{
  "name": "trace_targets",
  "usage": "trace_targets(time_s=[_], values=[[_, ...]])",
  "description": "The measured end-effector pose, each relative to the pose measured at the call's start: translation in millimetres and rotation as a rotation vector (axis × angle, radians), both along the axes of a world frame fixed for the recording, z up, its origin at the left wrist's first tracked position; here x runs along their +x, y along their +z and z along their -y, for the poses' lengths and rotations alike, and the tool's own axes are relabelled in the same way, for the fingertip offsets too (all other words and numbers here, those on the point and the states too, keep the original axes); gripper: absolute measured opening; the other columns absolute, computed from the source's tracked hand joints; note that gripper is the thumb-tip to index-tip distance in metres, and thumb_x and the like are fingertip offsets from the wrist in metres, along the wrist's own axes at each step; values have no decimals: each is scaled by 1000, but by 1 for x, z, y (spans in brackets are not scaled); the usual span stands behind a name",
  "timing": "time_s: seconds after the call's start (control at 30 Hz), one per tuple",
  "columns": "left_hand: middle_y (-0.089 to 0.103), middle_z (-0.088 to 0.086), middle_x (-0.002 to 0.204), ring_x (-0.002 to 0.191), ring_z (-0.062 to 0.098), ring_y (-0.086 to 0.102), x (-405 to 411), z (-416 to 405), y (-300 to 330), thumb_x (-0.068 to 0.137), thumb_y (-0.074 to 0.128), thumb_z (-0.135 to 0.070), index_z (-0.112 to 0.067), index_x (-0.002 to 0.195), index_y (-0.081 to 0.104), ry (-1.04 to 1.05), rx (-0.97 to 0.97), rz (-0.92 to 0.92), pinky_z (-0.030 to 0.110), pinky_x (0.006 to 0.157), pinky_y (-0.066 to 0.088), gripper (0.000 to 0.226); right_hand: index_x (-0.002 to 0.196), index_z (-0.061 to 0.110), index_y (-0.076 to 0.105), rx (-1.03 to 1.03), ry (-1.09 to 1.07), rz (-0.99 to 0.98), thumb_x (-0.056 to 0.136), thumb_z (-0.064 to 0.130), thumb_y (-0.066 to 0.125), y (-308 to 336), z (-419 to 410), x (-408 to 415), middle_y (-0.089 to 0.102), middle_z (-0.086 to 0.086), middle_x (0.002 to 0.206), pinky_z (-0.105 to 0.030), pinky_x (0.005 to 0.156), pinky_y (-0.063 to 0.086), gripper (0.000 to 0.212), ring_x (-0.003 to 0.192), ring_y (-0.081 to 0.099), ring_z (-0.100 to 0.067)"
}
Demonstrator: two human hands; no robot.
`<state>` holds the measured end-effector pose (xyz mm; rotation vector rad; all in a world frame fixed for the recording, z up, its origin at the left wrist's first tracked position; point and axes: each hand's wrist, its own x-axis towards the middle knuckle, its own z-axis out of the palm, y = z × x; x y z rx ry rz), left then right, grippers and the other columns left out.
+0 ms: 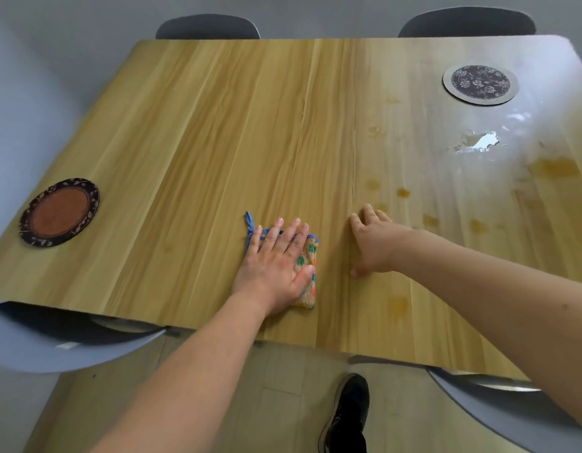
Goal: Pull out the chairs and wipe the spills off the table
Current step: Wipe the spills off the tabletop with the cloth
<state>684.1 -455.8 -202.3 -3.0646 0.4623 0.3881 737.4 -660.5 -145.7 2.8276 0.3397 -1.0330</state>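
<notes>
Near the table's (191, 132) front edge, in the head view, the left hand (276, 266) lies flat on a folded cloth (307, 276), fingers straight and slightly spread, thumb laid along the cloth's right side, palm pressing it to the wood. The cloth is tan with coloured dots and a blue hem whose loop pokes out past the fingertips on the left. Just right of it, apart from the cloth, the right hand (376, 243) rests on the bare wood with its fingers extended and relaxed, thumb tip touching the surface, holding nothing. Beyond and to the right of the right hand lie the spills (552, 168): amber drops and smears, one smear close to the front edge, and farther off a pale glinting puddle (477, 142). Past the puddle sits a floral coaster (480, 84); far left of the left hand sits a brown coaster (60, 212). Four grey chairs show: two at the far side (207, 27), one at the near left (54, 344), one at the near right (512, 416). Below the arms a black shoe (347, 416) stands on the floor.
</notes>
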Motion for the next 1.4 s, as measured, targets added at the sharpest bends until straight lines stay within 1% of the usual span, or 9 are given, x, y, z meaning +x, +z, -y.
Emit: trace_targets(time_s=[0.2,0.47,0.6,0.7,0.8,0.87,1.07,1.27,1.4], values=[[-26,-8,162,148,17,-28,-54,-11,1,97,6,-59,-26,152,-25,7,6,-19,48,120,-15,71,153,19,-15,48,-65,-14,81,51,70,-4,0,-4,-23,-9,159,-49,119,18,115,149,-7,-29],[-28,-6,161,147,20,-29,-66,7,2,99,8,-55,-25,149,-28,104,-13,-23,52,119,-13,69,154,22,-10,98,-57,17,78,54,71,-7,5,-7,-19,-5,160,-47,119,19,116,149,-5,-28],[-28,-4,161,147,23,-30,-74,42,4,99,9,-55,-22,150,-26,40,-37,-35,54,118,-13,70,155,23,-5,133,-53,33,77,56,71,-6,8,-12,-15,-5,161,-44,119,19,114,150,-2,-27],[-29,-4,160,146,22,-32,-70,55,3,99,10,-56,-22,152,-25,28,-47,-36,55,118,-14,71,155,21,8,154,-34,68,76,58,70,-4,8,-12,0,-7,162,-42,118,24,108,148,11,-30],[-30,-5,160,145,21,-33,-57,54,2,99,9,-58,-23,152,-24,-1,-43,-40,54,118,-16,72,148,17,36,255,-87,134,81,50,69,6,14,0,33,-6,153,-38,110,37,81,137,37,-26],[-29,-5,161,145,20,-33,-43,54,1,98,9,-59,-24,153,-23,-13,-33,-34,53,118,-16,72,146,18,39,315,-161,203,85,44,66,12,24,12,40,-5,149,-37,110,37,71,135,40,-25],[-33,-6,158,144,18,-34,13,60,1,98,9,-60,-25,151,-27,24,-13,-50,52,117,-18,73,150,15,31,333,-221,310,92,42,58,17,58,62,33,-7,153,-38,110,36,70,137,38,-27],[-32,-7,159,145,17,-34,73,66,0,97,10,-60,-27,151,-27,11,6,-25,51,118,-18,73,137,11,43,289,-338,314,88,46,58,0,82,119,43,-9,141,-43,100,43,63,127,46,-32],[-31,-7,159,145,17,-32,114,71,0,94,7,-61,-28,149,-28,25,6,-13,50,118,-17,72,149,9,24,255,-350,297,81,55,66,-6,90,156,21,-13,156,-45,112,32,92,142,25,-33]])
